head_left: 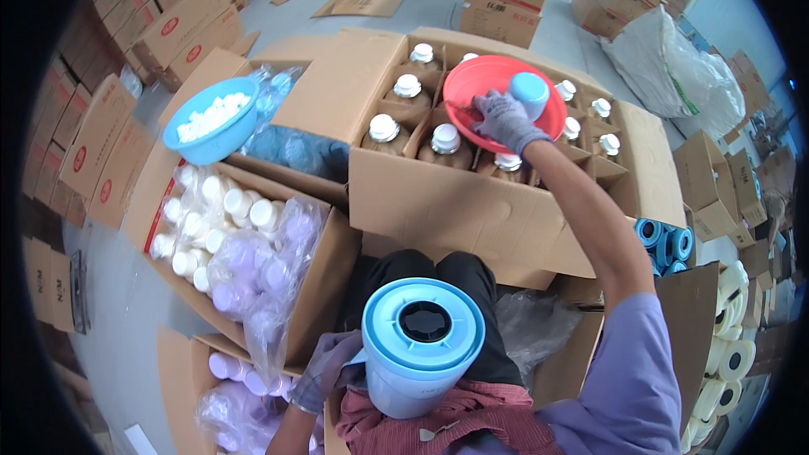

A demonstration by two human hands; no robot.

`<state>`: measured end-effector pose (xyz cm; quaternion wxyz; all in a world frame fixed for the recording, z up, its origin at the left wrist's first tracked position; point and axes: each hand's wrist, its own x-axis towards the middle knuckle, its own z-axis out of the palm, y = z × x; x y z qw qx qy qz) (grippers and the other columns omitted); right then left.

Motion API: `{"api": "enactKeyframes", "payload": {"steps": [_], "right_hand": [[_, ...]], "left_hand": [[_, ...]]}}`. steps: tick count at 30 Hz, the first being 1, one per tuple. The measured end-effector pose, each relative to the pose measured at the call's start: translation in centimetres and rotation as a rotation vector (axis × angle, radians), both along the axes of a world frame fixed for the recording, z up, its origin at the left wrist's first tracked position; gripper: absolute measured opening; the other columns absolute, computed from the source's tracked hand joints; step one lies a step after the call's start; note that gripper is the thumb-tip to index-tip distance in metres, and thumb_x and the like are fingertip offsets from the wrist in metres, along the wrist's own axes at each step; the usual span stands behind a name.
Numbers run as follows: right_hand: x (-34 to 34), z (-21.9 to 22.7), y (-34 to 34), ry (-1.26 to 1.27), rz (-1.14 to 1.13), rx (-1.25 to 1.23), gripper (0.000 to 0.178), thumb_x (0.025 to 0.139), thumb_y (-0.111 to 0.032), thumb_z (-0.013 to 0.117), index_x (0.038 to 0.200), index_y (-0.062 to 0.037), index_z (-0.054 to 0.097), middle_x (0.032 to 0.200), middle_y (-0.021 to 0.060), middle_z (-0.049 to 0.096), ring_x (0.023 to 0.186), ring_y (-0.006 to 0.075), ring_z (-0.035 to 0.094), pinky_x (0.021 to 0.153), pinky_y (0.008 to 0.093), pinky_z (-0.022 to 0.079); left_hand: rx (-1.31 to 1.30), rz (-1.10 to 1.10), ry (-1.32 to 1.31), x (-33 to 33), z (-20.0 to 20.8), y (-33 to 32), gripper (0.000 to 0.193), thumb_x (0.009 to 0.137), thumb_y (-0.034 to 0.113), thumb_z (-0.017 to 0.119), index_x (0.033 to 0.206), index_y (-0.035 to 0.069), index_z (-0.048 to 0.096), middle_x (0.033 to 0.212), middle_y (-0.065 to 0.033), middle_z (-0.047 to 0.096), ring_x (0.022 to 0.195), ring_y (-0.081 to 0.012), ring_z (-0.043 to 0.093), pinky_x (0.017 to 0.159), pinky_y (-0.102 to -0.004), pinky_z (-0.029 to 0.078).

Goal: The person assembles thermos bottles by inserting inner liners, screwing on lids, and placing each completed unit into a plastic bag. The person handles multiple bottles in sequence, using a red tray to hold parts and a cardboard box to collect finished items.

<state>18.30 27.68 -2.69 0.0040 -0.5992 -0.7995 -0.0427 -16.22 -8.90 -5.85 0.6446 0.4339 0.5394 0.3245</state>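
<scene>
My left hand (327, 368) is closed around the handle of a light blue thermos jug (392, 377), which stands upright over my lap. A round black part fills the middle of the jug's ringed top. My right hand (505, 118) reaches into a shallow red bowl (462, 76), fingers bent down and close together; what they pinch, if anything, is hidden. Beside those fingers a light blue cup (530, 94) sits in the bowl. The bowl rests on top of several brownish bottles (446, 148) with white caps, standing in a divided cardboard box (455, 211). Both hands wear grey gloves.
At left, a light blue basin (211, 147) of small white pieces rests on box edges. Below it, an open carton (324, 274) holds bagged white and lilac cups (244, 261). Blue ringed parts (674, 244) and cream ringed parts (726, 354) lie at right. Stacked cartons (506, 0) stand behind.
</scene>
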Motion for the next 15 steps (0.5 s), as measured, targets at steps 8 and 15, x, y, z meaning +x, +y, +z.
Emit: {"api": "enactKeyframes", "payload": {"steps": [8,15], "right_hand": [[-2.0,8.7,-16.1,0.926,0.435,-0.808,0.028,0.089,-0.022,0.063,0.111,-0.0048,0.062,0.104,0.0083,0.060,0.099,0.0226,0.061,0.089,0.0374,0.049],[-1.9,11.0,-26.8,0.264,1.133,-0.518,0.028,0.079,-0.023,0.071,0.106,-0.0166,0.063,0.113,0.0055,0.056,0.114,0.0259,0.053,0.111,0.0468,0.037]], "left_hand": [[-0.237,-0.167,-0.213,0.0,-2.4,2.2,0.041,0.096,0.038,0.062,0.106,0.000,0.074,0.086,-0.0026,0.069,0.062,-0.0051,0.059,0.058,-0.0191,0.050],[-0.282,-0.477,-0.255,3.0,-3.0,5.2,0.036,0.097,0.038,0.062,0.099,0.006,0.076,0.058,0.0070,0.051,0.046,-0.0017,0.041,0.042,-0.0176,0.033]]}}
